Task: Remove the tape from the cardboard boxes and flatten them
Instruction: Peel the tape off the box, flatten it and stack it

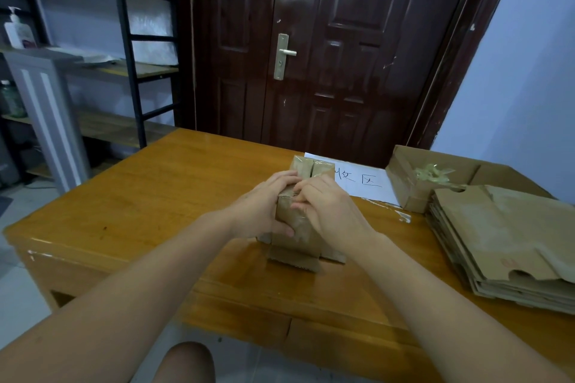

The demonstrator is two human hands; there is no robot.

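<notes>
At the far left stands a black metal shelf rack (pixel 124 40) with pale wooden boards; a white pump bottle (pixel 17 29) sits on one of them, its label too blurred to read. Behind the tabletop is a glossy dark brown panelled door (pixel 326 40) with a brass-coloured lever handle (pixel 284 54).

Your left hand (pixel 264 208) wraps the left side of a small brown cardboard box (pixel 295 227), thumb across its near face and fingers curled over the top edge, so that grip is closed on the box. The box stands upright near the middle of the orange-brown varnished wooden tabletop (pixel 140 196), its lower flaps splayed against the wood and shiny clear tape across its upper part. Your right hand (pixel 329 211) is against the box's right side, fingertips drawn together at the top edge as if pinching something there; whether it is tape or cardboard, you cannot tell from here.

Beyond the box lies a white paper sheet (pixel 364 183) with handwritten characters, the legible ones reading "收区". To its right sits an open cardboard box (pixel 410 193) holding a wad of crumpled clear tape (pixel 431 172). At the far right is a stack of flattened cardboard boxes (pixel 504 242), matte brown, with cut-out notches along the edges and a faint red mark that is unreadable.
</notes>
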